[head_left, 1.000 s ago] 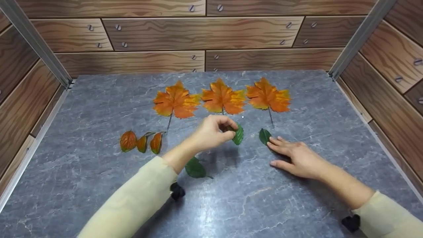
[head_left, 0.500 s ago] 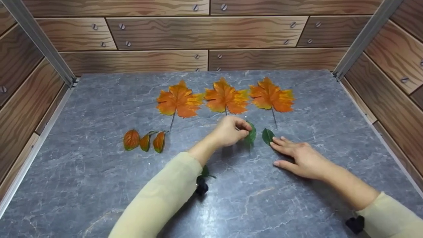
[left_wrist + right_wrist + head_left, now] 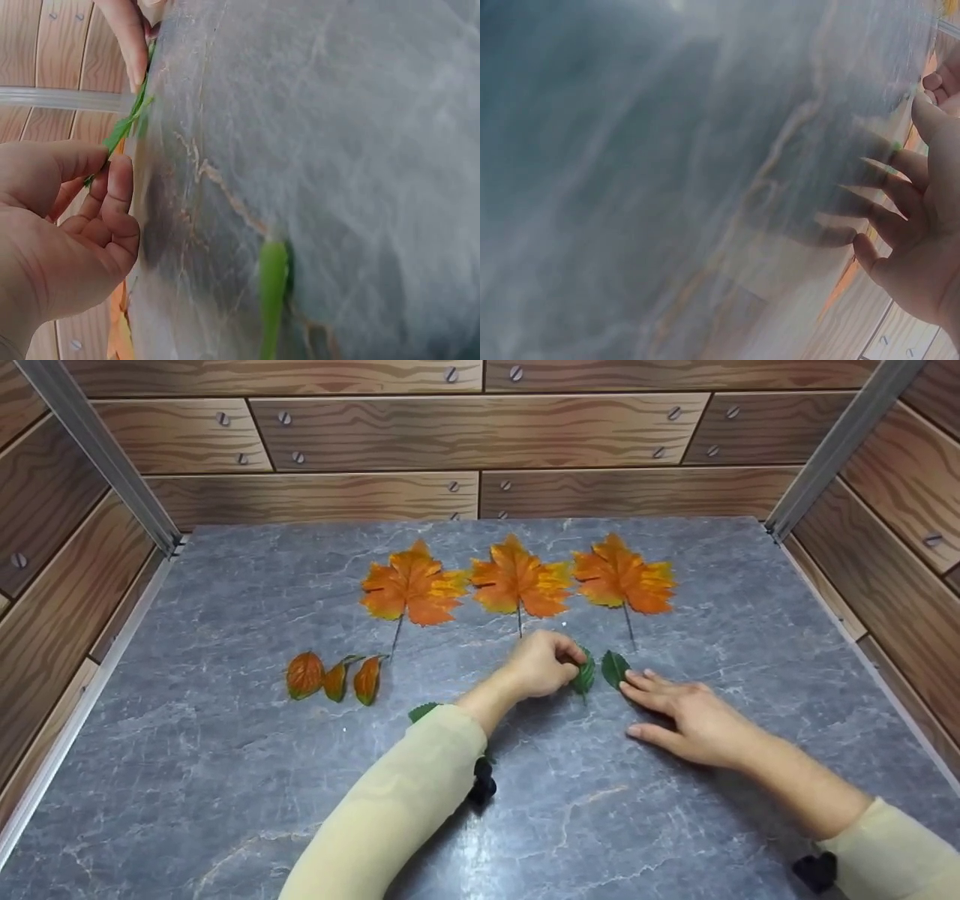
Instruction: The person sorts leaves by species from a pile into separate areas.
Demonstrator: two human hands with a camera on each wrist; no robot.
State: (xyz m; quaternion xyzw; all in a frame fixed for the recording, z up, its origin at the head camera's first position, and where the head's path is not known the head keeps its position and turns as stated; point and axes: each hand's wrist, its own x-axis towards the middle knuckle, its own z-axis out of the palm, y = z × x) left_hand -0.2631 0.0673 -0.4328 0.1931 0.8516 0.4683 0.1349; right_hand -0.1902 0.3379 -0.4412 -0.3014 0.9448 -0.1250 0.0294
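My left hand (image 3: 541, 664) pinches a green leaf (image 3: 584, 672) between thumb and fingers, low over the grey tabletop. In the left wrist view this held leaf (image 3: 118, 135) appears edge-on, its tip hidden by the fingers. A second green leaf (image 3: 614, 667) lies just right of it, a small gap between them in the head view. My right hand (image 3: 694, 718) touches that second leaf's edge with outstretched fingertips, thumb spread apart. Beneath my left sleeve a third green leaf (image 3: 422, 711) shows only in part; the forearm hides the rest.
Three orange maple leaves, left (image 3: 412, 583), middle (image 3: 519, 577) and right (image 3: 622, 576), lie in a row behind the hands. A sprig of orange-green leaves (image 3: 305, 676) lies at the left. Wood-patterned walls (image 3: 375, 431) surround the grey marbled table (image 3: 225, 780).
My left hand has moved right with the pinched leaf, bringing it close beside the second green leaf and lower. My right hand keeps its place at that leaf. The head view has shifted slightly.
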